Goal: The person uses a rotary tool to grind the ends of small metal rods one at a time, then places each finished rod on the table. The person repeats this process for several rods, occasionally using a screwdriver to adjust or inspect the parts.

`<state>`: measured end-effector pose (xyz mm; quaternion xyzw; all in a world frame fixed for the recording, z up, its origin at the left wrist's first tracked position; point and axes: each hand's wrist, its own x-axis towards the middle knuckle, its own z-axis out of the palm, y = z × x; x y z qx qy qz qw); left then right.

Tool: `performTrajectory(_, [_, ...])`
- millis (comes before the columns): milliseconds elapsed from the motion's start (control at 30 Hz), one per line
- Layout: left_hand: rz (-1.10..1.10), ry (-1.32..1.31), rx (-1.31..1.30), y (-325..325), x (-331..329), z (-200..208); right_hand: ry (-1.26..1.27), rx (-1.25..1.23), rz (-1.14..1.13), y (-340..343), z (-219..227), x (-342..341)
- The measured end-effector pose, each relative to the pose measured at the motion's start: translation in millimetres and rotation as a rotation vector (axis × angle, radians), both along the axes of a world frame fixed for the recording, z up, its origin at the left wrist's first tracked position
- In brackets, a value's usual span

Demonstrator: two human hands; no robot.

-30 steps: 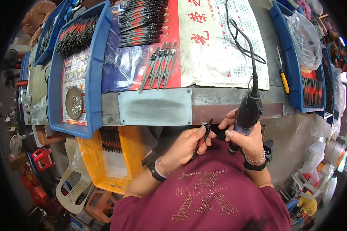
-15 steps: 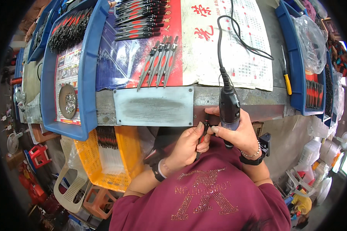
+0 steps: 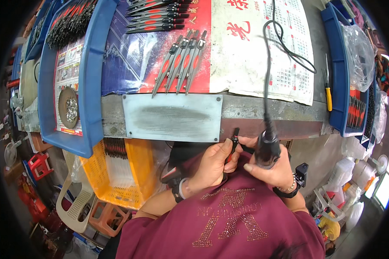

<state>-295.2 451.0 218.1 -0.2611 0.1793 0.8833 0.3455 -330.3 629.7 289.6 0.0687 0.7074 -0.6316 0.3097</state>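
Note:
Between the thumb and fingers of my left hand is a black and red drawing compass, its black top end pointing up and its lower part hidden by my fingers. My right hand is wrapped round a black corded electric screwdriver; its lower tip is hidden. The right fingertips come close to the compass, and I cannot tell whether they touch it. Several compasses lie side by side just beyond a pale, smudged plate at the bench edge, with a larger row behind them.
A blue bin on the left holds compasses and a round dish of small metal parts. The power cord crosses a paper calendar. A yellow-handled screwdriver lies beside the right blue bin. A yellow crate stands below left.
The electric screwdriver has tilted and moved slightly right and down, away from the compass. The compass top now stands clear above my left fingers. The whole view has shifted a little.

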Motion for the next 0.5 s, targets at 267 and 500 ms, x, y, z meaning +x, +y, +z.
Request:
performTrajectory(267, [-0.019,0.084,-0.131,4,2,3,0.041,0.099,0.088,-2,-1,0])
performTrajectory(500, [-0.009,0.11,-0.301,9,7,9,0.497,-0.151,-0.147,3,19,-1])
